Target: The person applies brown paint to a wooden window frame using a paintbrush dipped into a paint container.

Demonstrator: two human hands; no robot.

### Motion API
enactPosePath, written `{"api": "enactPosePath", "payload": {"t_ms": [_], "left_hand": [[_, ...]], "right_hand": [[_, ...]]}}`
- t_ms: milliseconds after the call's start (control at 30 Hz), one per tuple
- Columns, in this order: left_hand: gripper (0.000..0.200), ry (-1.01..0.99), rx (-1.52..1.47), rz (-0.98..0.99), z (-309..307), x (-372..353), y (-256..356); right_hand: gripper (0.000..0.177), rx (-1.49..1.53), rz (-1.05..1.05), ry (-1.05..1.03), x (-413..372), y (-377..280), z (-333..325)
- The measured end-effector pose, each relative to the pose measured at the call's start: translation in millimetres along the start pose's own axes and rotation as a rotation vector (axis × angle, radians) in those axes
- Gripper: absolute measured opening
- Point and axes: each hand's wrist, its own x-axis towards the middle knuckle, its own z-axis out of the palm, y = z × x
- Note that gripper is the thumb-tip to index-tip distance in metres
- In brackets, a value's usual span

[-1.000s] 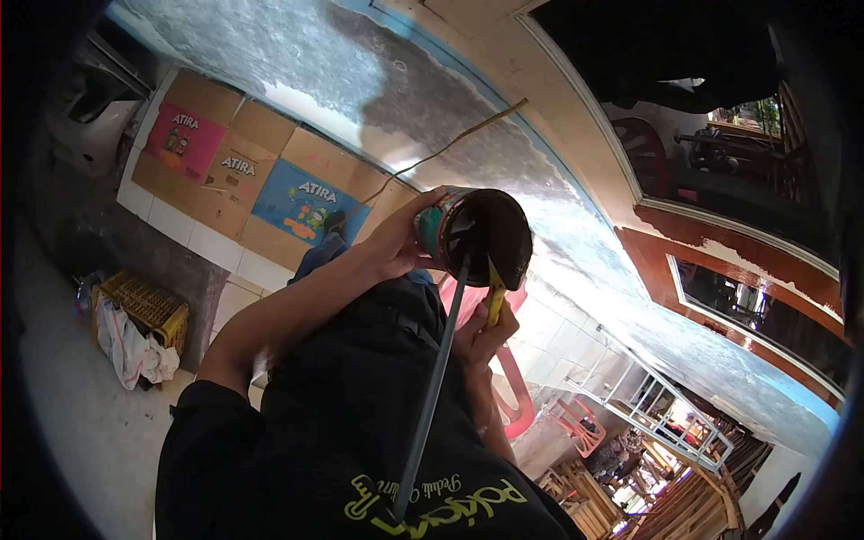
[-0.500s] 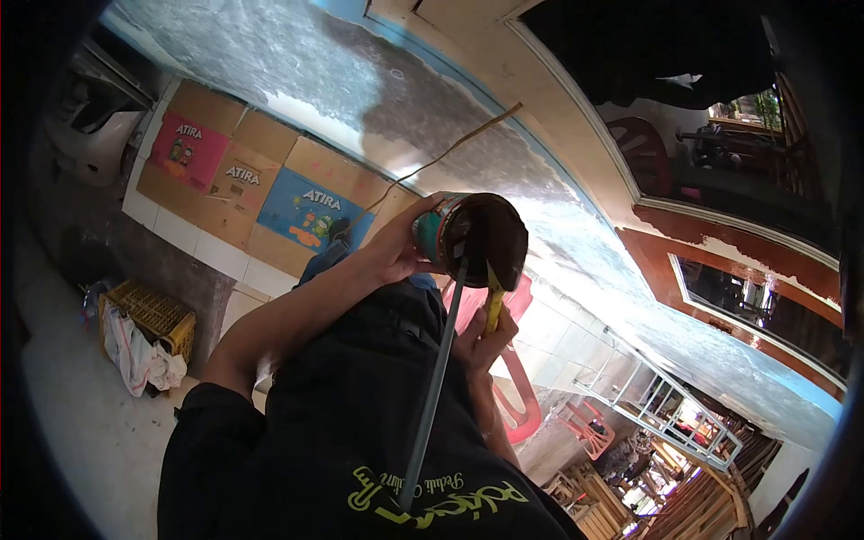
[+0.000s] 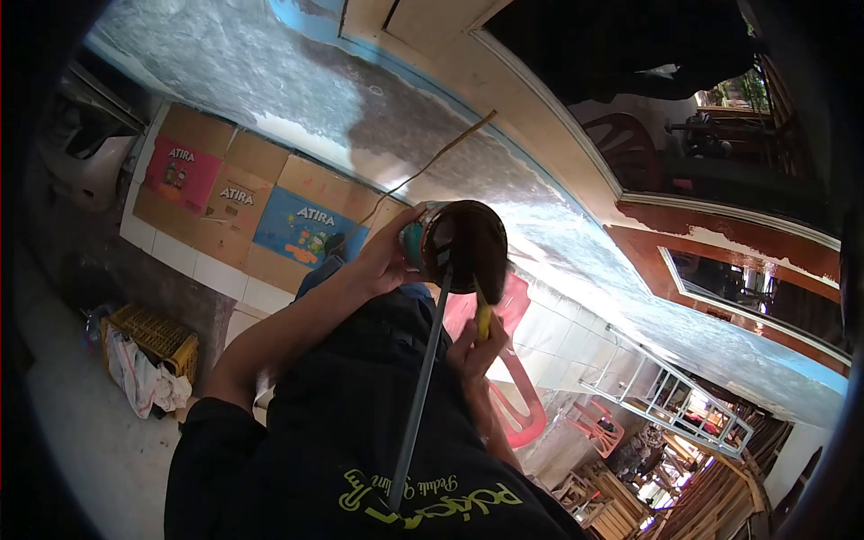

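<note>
My left hand [image 3: 387, 256] is wrapped round the side of a paint can [image 3: 414, 245], whose dark opening faces me at a tilt. Brown-black paint coats its inside. A long grey stick [image 3: 419, 396] leans out of the can and runs down in front of my black shirt. With my right hand [image 3: 474, 354] I grip a paintbrush by its yellow handle [image 3: 484, 321], fingers closed just below the can. The brush's dark head overlaps the right side of the can's mouth.
Flattened cardboard [image 3: 238, 202] lies on white tiles at left. A yellow basket [image 3: 184, 346] with white cloth stands lower left. A pink plastic chair [image 3: 526, 405] is behind my right arm. Brown-framed windows [image 3: 729, 234], a metal rack [image 3: 666, 387] and stacked wood [image 3: 720, 486] are on the right.
The can and both hands have shifted slightly left in view. The can's mouth now faces me more fully, and the brush sits slightly lower at its rim. Both hands keep their grip.
</note>
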Motion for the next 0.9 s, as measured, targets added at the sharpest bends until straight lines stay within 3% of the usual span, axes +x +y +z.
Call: {"api": "enactPosePath", "payload": {"t_ms": [100, 200, 233, 267, 400, 500, 533, 667, 767, 800, 900], "left_hand": [[0.047, -0.031, -0.067, -0.017, 3, -4, 2], [0.045, -0.114, -0.099, -0.005, 16, -7, 3], [0.046, -0.141, -0.101, 0.014, 18, -9, 4], [0.046, -0.127, -0.089, 0.02, 20, -8, 5], [0.048, -0.059, -0.062, 0.01, 22, -7, 4], [0.05, -0.093, -0.053, -0.013, 16, -6, 6], [0.05, -0.079, -0.043, -0.01, 24, -10, 8], [0.052, -0.034, -0.004, -0.003, 27, -10, 7], [0.051, -0.063, -0.034, 0.001, 29, -12, 7], [0.05, -0.058, -0.032, 0.005, 28, -11, 7], [0.048, -0.049, -0.038, 0.013, 22, -6, 7]], "right_hand": [[0.019, 0.026, -0.104, 0.097, -9, 6, 0], [0.026, 0.001, -0.219, 0.049, 5, 0, 1], [0.03, -0.031, -0.143, -0.073, 0, 0, -9], [0.031, -0.032, -0.08, -0.065, -5, -3, -13], [0.035, 0.014, -0.207, -0.01, 5, -2, -1], [0.035, 0.111, -0.052, -0.086, -2, -2, -11], [0.026, 0.079, 0.029, -0.157, 3, -9, -13], [0.026, 0.099, -0.132, 0.026, 3, -4, -2], [0.034, 0.06, -0.094, -0.17, 5, -3, -13], [0.033, 0.033, -0.19, -0.092, 10, -4, -5], [0.034, 0.066, -0.054, -0.133, 0, -3, -11]]}}
